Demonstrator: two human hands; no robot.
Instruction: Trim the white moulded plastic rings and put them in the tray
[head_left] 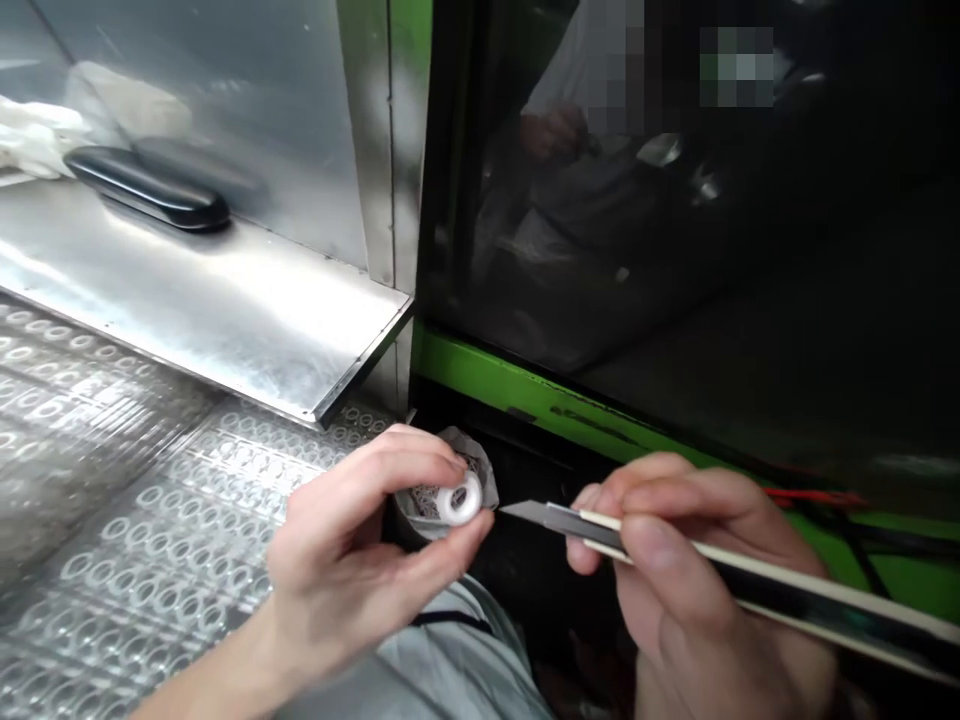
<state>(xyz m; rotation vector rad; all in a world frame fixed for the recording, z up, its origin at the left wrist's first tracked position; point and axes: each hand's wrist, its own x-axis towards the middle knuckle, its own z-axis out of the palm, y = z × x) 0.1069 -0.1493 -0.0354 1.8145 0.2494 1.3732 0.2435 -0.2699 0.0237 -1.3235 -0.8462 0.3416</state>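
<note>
Brushed steel fills the upper left: a sloping metal panel (225, 300) with a black handle (146, 190) set into it. Below it lies a clear plastic tray sheet (112, 520) moulded with rows of small round pockets. To the right, a bright green machine frame (510, 385) borders a dark glass window (712, 250) that dimly reflects a seated person. Near the bottom centre, the left hand (352, 570) is curled narrow, pinching a small white ring (459, 498) between thumb and fingertips, just above a small cup-like container (442, 490) whose contents are hard to make out. The right hand (675, 570) is closed around a slim utility knife (750, 575) with a cream and black body, its grey blade tip close to the ring but seemingly not touching. To trim well, it seems wise to keep the ring pinched firmly, fingertips clear of the edge, and guide the blade lightly along the rim.
</note>
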